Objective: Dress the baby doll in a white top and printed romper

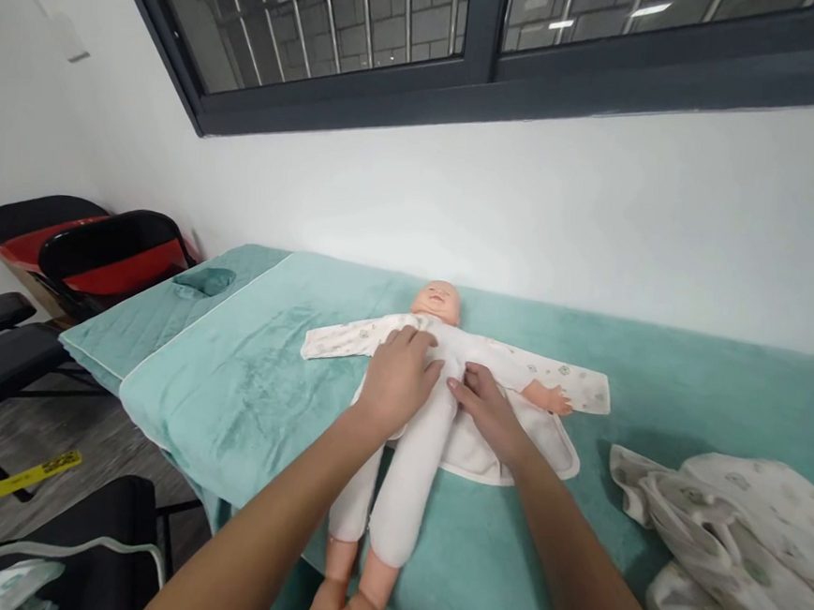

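Note:
A baby doll point(436, 301) lies on its back, head toward the wall, on a bed with a teal cover point(269, 351). It has white trousers point(406, 493) on its legs, its bare feet showing below them. A white printed shirt point(355, 336) has its sleeves spread sideways, and one flap lies flat at the right. My left hand point(401, 375) rests over the doll's torso, fingers bent and spread on the white cloth. At the right side of the waist, my right hand point(488, 401) touches the cloth, thumb and fingers apart. My palms hide part of the torso.
Crumpled printed white cloth point(719, 536) lies on the bed at the right. Black and red chairs point(115, 254) stand at the left, and a black seat point(108, 526) with a cable point(92, 546) is near the lower left. A wall and window point(485, 29) border the far side.

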